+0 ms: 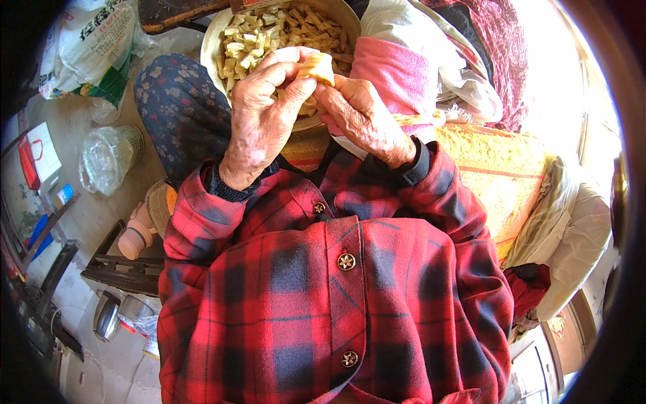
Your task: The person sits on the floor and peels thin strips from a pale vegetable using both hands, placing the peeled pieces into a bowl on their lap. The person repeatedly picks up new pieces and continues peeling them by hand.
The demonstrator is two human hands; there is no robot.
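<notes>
My left hand (270, 108) pinches a folded, pale yellow strip (318, 69) between its thumb and fingers. My right hand (366, 113) grips the lower right side of the same strip, so the two hands meet at it. The strip's material cannot be told for sure; it looks like plant matter. Beyond the hands stands a wide, light-coloured basin (211, 48), partly hidden by them. Many short, folded or knotted pieces (250, 43) lie in it, paler at the left and browner at the right.
A printed woven sack (93, 45) and a mesh basket with a clear plastic liner (108, 156) are at the left. Pink cloth (396, 73) lies right of the basin, beside a yellow-orange towel-like cover (494, 177). A dark wooden edge (176, 15) borders the basin's upper left.
</notes>
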